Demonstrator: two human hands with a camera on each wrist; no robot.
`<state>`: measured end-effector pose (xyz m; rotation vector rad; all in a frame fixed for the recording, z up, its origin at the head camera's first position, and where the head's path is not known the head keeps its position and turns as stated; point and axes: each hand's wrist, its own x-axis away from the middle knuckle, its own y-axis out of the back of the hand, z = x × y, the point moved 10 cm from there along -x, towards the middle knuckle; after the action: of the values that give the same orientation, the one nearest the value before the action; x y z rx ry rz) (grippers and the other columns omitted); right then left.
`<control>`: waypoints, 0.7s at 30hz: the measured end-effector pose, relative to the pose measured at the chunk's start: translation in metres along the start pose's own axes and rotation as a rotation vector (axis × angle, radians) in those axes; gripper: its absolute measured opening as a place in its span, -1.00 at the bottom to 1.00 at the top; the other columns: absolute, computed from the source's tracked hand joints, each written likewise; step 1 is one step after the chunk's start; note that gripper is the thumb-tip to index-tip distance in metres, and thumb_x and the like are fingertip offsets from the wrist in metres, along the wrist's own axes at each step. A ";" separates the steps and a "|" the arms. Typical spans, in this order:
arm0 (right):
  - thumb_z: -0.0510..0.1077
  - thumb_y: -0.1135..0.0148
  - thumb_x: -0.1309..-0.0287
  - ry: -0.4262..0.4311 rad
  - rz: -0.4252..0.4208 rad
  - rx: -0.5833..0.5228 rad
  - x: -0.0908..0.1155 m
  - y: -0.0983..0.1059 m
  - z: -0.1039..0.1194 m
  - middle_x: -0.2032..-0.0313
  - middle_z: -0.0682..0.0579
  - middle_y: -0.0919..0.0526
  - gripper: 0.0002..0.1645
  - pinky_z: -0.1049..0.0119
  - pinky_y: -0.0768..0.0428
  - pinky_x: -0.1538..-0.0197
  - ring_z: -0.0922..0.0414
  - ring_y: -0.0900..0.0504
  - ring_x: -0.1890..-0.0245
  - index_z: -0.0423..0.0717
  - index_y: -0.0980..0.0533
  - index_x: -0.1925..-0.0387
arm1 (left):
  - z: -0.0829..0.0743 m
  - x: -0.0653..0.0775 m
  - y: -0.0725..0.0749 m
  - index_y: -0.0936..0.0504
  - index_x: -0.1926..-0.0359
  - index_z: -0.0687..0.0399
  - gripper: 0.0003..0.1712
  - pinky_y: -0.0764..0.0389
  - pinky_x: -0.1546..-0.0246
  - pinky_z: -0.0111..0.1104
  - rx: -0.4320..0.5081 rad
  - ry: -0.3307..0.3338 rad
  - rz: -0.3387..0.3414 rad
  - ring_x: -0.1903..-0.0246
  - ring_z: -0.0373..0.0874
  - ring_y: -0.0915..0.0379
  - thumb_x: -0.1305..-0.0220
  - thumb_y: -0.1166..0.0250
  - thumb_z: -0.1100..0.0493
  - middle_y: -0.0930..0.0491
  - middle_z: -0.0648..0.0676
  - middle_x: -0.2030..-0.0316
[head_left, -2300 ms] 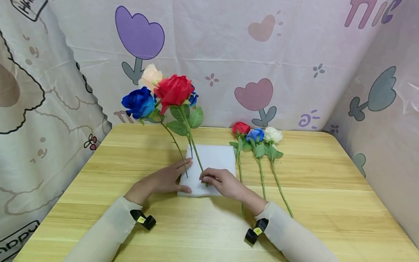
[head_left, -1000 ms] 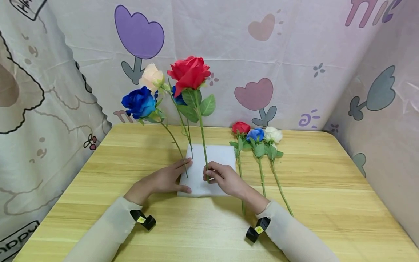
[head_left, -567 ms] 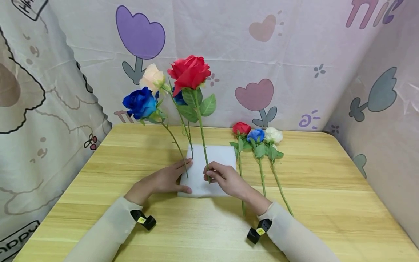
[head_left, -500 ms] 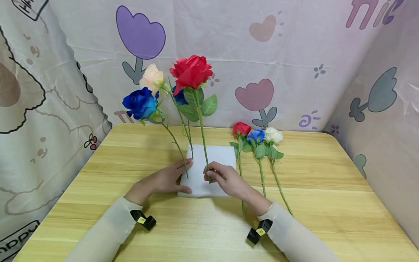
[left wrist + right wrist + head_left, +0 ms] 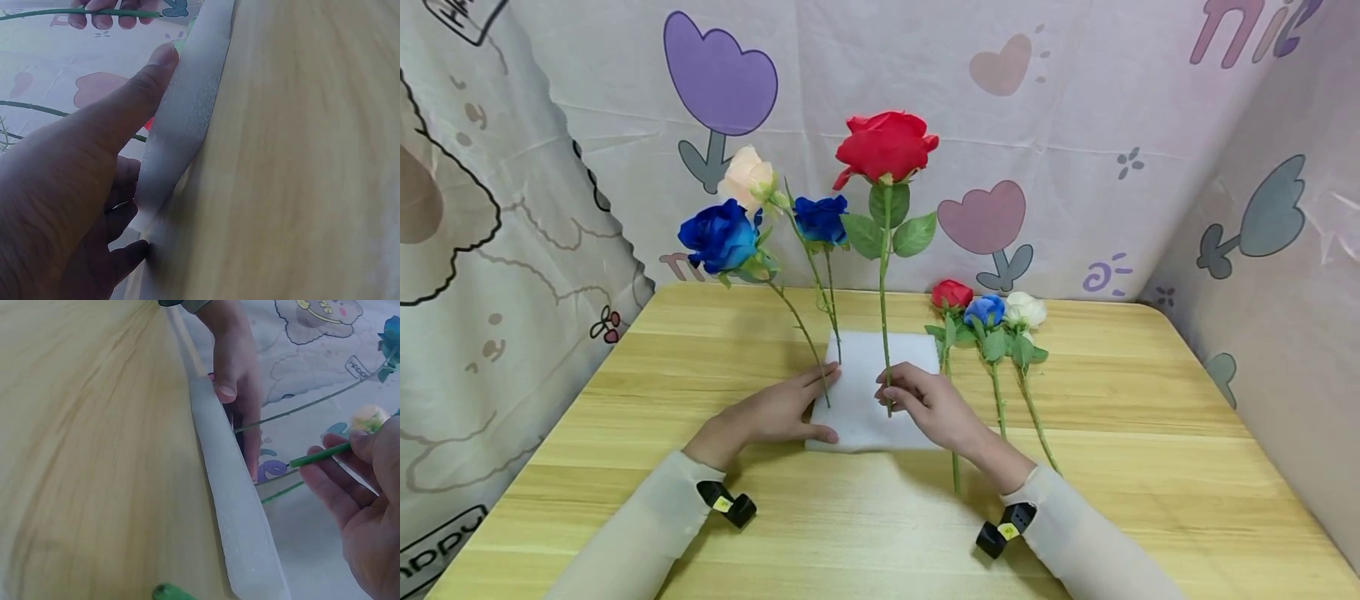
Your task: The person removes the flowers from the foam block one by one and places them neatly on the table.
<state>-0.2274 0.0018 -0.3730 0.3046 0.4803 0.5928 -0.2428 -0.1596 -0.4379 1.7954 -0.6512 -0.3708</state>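
My right hand (image 5: 936, 404) pinches the lower stem of a red rose (image 5: 887, 148) and holds it upright over a white foam block (image 5: 865, 425). In the right wrist view, the cut end of the green stem (image 5: 319, 455) pokes out past the fingers, with a gap to the foam. Resting on the block's left side is my left hand (image 5: 775, 408), thumb near the front corner and fingers spread along the edge. A large blue rose (image 5: 718, 236), a peach rose (image 5: 748, 177) and a smaller blue rose (image 5: 822, 219) stand in the block's left part, leaning variously.
Right of the block, a red rose (image 5: 952, 293), a blue rose (image 5: 985, 309) and a white rose (image 5: 1026, 309) lie side by side on the wooden table (image 5: 1150, 433), stems toward me. A printed cloth (image 5: 880, 100) hangs behind the table.
The red rose, tilted left and overlapping the other flowers at first, has moved right and become upright with my right hand, uncovering the smaller blue rose. My left hand stays put.
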 end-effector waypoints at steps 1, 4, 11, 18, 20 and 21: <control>-0.31 -0.02 -0.43 -0.003 -0.004 -0.002 0.001 0.001 0.000 0.20 -0.28 -0.68 -0.81 0.30 -0.67 0.13 -0.16 -0.69 0.20 -0.25 -0.48 0.01 | -0.001 0.000 0.000 -0.02 -0.52 0.18 0.29 -0.18 -0.36 -0.06 -0.005 -0.005 0.000 -0.46 0.11 0.09 -0.05 -0.11 -0.60 0.09 0.16 -0.52; -0.33 -0.03 -0.42 -0.016 -0.011 -0.006 0.002 0.003 -0.001 0.20 -0.29 -0.68 -0.76 0.30 -0.68 0.14 -0.17 -0.69 0.20 -0.23 -0.45 -0.06 | -0.001 0.000 0.000 -0.02 -0.52 0.19 0.29 -0.17 -0.36 -0.06 -0.018 -0.016 -0.001 -0.46 0.11 0.10 -0.05 -0.09 -0.61 0.08 0.17 -0.52; -0.32 -0.04 -0.42 -0.008 -0.021 0.012 0.006 0.007 0.000 0.23 -0.28 -0.69 -0.73 0.30 -0.69 0.18 -0.18 -0.70 0.23 -0.23 -0.43 -0.10 | -0.001 0.000 -0.002 0.00 -0.53 0.18 0.29 -0.16 -0.37 -0.06 -0.023 -0.015 0.002 -0.46 0.10 0.12 -0.06 -0.08 -0.61 0.10 0.16 -0.52; -0.33 -0.05 -0.41 -0.018 -0.026 0.008 0.010 0.012 0.000 0.22 -0.29 -0.68 -0.75 0.23 -0.69 0.18 -0.17 -0.70 0.23 -0.24 -0.44 -0.08 | 0.001 0.000 -0.001 0.01 -0.53 0.15 0.28 -0.15 -0.37 -0.07 -0.032 -0.006 0.002 -0.47 0.07 0.14 -0.05 -0.09 -0.60 0.11 0.13 -0.53; -0.34 -0.05 -0.41 -0.018 -0.030 0.012 0.011 0.014 0.000 0.22 -0.29 -0.68 -0.74 0.25 -0.69 0.19 -0.17 -0.70 0.23 -0.23 -0.44 -0.08 | 0.001 0.000 -0.001 0.01 -0.53 0.13 0.29 -0.15 -0.37 -0.08 -0.037 0.001 0.004 -0.47 0.06 0.14 -0.04 -0.08 -0.62 0.12 0.12 -0.53; -0.34 -0.06 -0.40 -0.016 -0.034 0.018 0.012 0.015 0.000 0.23 -0.29 -0.69 -0.74 0.27 -0.69 0.19 -0.16 -0.70 0.24 -0.23 -0.44 -0.08 | 0.001 0.000 -0.001 0.02 -0.54 0.13 0.29 -0.15 -0.37 -0.09 -0.039 0.004 0.006 -0.47 0.05 0.14 -0.04 -0.08 -0.62 0.12 0.11 -0.53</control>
<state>-0.2255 0.0208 -0.3706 0.3173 0.4749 0.5534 -0.2433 -0.1601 -0.4395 1.7559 -0.6428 -0.3734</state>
